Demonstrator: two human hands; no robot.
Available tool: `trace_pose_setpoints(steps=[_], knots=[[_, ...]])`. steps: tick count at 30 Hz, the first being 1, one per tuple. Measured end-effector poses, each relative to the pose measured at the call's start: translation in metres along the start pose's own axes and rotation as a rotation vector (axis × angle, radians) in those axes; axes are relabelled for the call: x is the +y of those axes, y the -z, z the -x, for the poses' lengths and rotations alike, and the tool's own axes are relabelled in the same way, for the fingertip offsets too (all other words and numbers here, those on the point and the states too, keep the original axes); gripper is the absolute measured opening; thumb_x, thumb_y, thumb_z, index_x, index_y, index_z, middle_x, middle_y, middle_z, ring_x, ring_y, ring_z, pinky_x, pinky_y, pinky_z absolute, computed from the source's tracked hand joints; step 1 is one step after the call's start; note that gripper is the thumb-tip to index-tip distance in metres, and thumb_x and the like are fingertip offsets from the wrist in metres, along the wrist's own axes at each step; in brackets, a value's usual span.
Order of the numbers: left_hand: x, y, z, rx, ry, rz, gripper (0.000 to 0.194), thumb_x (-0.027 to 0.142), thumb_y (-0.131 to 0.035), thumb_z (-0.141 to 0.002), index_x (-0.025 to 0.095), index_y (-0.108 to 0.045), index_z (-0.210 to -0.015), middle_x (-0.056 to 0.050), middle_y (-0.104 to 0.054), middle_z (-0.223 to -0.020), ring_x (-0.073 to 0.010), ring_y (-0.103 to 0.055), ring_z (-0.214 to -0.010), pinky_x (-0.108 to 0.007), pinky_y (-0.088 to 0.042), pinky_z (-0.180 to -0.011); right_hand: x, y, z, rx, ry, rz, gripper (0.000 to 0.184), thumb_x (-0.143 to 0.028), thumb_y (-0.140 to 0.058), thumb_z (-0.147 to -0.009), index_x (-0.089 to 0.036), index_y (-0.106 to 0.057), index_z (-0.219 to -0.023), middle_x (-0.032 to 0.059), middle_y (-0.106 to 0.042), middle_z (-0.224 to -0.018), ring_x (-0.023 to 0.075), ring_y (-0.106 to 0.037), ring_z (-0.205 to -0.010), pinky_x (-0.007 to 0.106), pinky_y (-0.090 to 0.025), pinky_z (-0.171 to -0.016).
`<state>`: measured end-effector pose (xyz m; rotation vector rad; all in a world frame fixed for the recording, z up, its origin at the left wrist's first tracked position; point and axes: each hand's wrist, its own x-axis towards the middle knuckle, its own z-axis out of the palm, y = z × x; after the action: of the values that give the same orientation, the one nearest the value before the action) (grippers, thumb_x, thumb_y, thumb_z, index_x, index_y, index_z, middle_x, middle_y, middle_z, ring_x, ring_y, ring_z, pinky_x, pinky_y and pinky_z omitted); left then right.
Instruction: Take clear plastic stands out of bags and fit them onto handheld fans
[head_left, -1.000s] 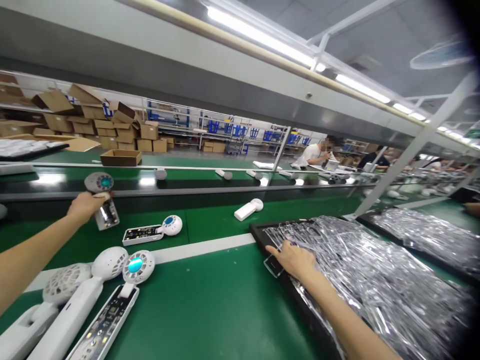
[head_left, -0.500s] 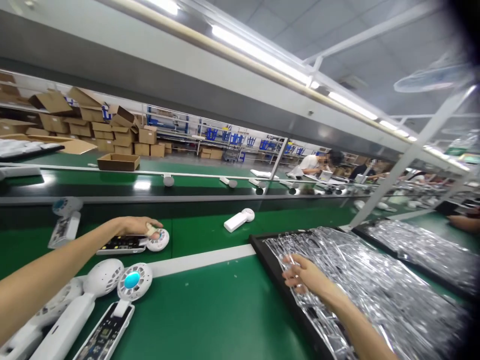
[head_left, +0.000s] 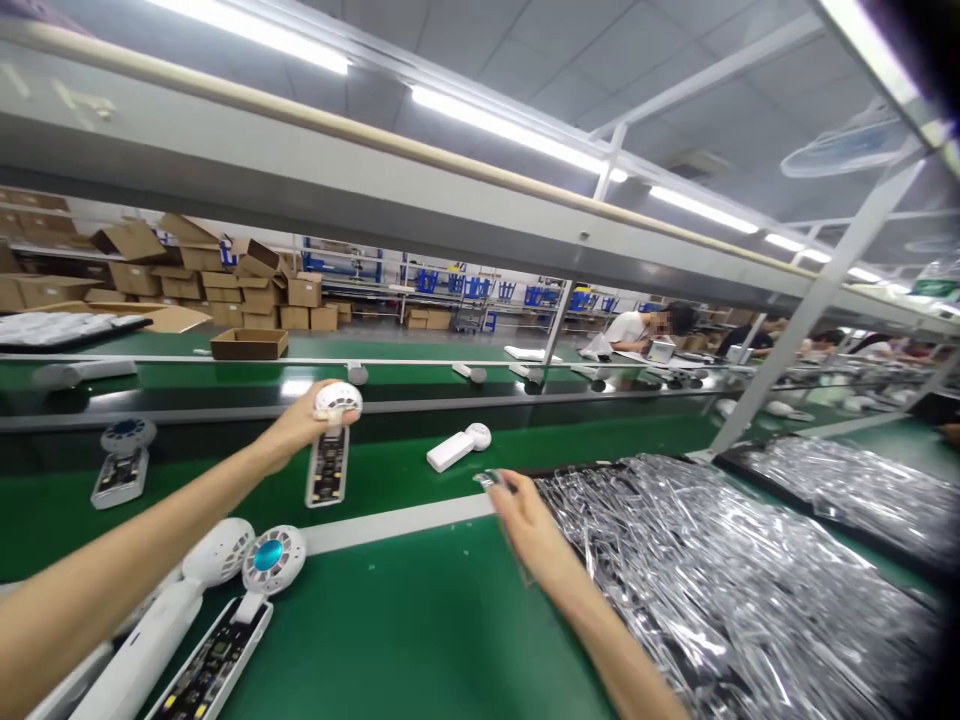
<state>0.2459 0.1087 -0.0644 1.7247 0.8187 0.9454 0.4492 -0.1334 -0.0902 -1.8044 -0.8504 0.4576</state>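
My left hand [head_left: 300,425] is closed round the head of an open handheld fan [head_left: 330,450] and holds it in the air above the green belt, its bare circuit board hanging down. My right hand [head_left: 525,520] pinches a small clear plastic piece [head_left: 491,480] at the left edge of a black tray [head_left: 600,470] heaped with shiny clear plastic parts. A closed white fan [head_left: 456,447] lies on the belt between the two hands.
More fans lie at the lower left [head_left: 225,600], one open with a blue hub [head_left: 268,556]. Another open fan [head_left: 124,462] rests on the belt at left. A second tray of clear parts [head_left: 862,490] is at right. A slanted white post [head_left: 810,310] rises from the bench. Cardboard boxes [head_left: 247,343] and seated people [head_left: 637,325] are beyond.
My left hand let one open fan go on the belt, then took hold of a second and lifted it. My right hand drew a clear piece out of the tray toward its left edge.
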Motion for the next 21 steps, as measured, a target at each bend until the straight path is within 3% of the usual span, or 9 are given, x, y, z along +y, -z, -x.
trace_pose_setpoints(steps=[4, 8, 11, 15, 18, 21], knots=[[0.024, -0.059, 0.032, -0.139, 0.118, 0.370, 0.063, 0.050, -0.071, -0.062, 0.021, -0.051, -0.113, -0.005, -0.063, -0.093, -0.0201, -0.059, -0.082, -0.026, -0.043, -0.065, -0.029, -0.050, 0.015, -0.009, 0.244, 0.342, 0.049, -0.041, -0.049, -0.082, -0.021, -0.043, -0.126, 0.0014, -0.053, -0.084, 0.0203, -0.056, -0.077, 0.034, -0.043, -0.070], [0.026, -0.097, 0.062, -0.138, 0.230, 0.552, 0.055, 0.050, -0.069, -0.065, 0.021, -0.053, -0.109, -0.003, -0.061, -0.093, -0.0157, -0.057, -0.076, -0.025, -0.042, -0.064, -0.034, -0.076, 0.023, 0.063, 0.287, 0.558, 0.045, -0.039, -0.043, -0.088, -0.020, -0.044, -0.129, 0.0102, -0.051, -0.101, 0.0276, -0.056, -0.091, 0.039, -0.046, -0.068], [0.025, -0.108, 0.071, -0.073, 0.232, 0.560, 0.053, 0.050, -0.069, -0.066, 0.022, -0.052, -0.108, -0.002, -0.059, -0.092, -0.0140, -0.055, -0.075, -0.025, -0.042, -0.064, -0.030, -0.084, 0.024, 0.153, 0.316, 0.635, 0.045, -0.034, -0.043, -0.089, -0.014, -0.044, -0.130, 0.0134, -0.051, -0.099, 0.0294, -0.054, -0.093, 0.038, -0.048, -0.068], [0.026, -0.111, 0.073, -0.026, 0.269, 0.563, 0.057, 0.050, -0.070, -0.064, 0.021, -0.050, -0.108, -0.003, -0.059, -0.090, -0.0131, -0.055, -0.069, -0.024, -0.042, -0.059, -0.018, -0.089, 0.023, 0.243, 0.393, 0.748, 0.045, -0.031, -0.046, -0.089, -0.012, -0.046, -0.130, 0.0167, -0.053, -0.103, 0.0318, -0.052, -0.096, 0.045, -0.046, -0.078], [0.027, -0.109, 0.072, 0.000, 0.296, 0.574, 0.058, 0.051, -0.071, -0.063, 0.019, -0.051, -0.107, -0.004, -0.059, -0.088, -0.0134, -0.055, -0.068, -0.025, -0.042, -0.058, -0.004, -0.089, 0.026, 0.203, 0.403, 0.796, 0.052, -0.033, -0.047, -0.088, -0.018, -0.038, -0.137, 0.0179, -0.052, -0.114, 0.0348, -0.051, -0.102, 0.050, -0.045, -0.080], [0.028, -0.109, 0.074, 0.056, 0.283, 0.594, 0.058, 0.050, -0.073, -0.062, 0.019, -0.052, -0.106, -0.004, -0.060, -0.088, -0.0132, -0.055, -0.067, -0.025, -0.042, -0.057, 0.009, -0.083, 0.030, 0.081, 0.317, 0.784, 0.061, -0.027, -0.046, -0.089, -0.021, -0.021, -0.144, 0.0146, -0.056, -0.105, 0.0313, -0.057, -0.090, 0.045, -0.051, -0.067]])
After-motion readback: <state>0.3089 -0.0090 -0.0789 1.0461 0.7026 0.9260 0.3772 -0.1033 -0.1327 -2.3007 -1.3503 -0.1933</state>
